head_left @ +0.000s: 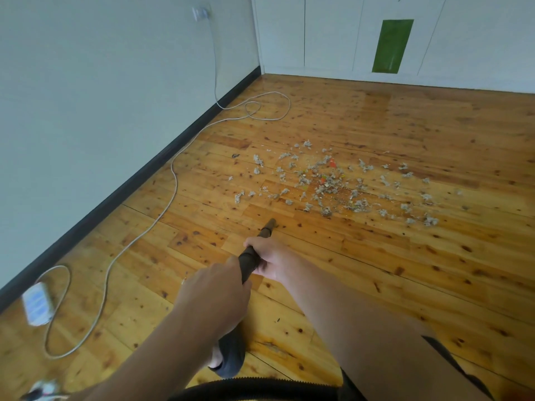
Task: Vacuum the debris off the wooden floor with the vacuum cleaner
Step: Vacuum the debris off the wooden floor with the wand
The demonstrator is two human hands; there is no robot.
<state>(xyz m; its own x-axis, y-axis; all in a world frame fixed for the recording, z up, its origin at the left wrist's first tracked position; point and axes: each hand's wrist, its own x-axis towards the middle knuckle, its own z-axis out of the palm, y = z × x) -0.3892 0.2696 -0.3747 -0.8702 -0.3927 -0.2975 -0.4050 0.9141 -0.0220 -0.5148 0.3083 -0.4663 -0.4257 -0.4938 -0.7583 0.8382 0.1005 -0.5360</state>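
While you hold the wand (249, 266) in both hands, its nozzle (269, 227) points forward and down at the floor (405, 270). The right hand (267, 259) takes the forward position, its fingers (262, 267) curled round the tube and clamped on it. The left hand (215, 293) sits just behind it and closes over the wand from above; its fingers wrap the underside and are mostly hidden. The debris (327, 186), grey fluff mixed with small coloured scraps, lies scattered on the boards ahead and to the right of the nozzle, near it but apart from it. Whether the nozzle tip touches the boards cannot be told. A ribbed black hose (260, 384) crosses the bottom edge below your arms. On the left, a white cord (173, 180) runs along the floor from a wall socket (200, 13) to a power strip (37, 305) lying by the skirting.
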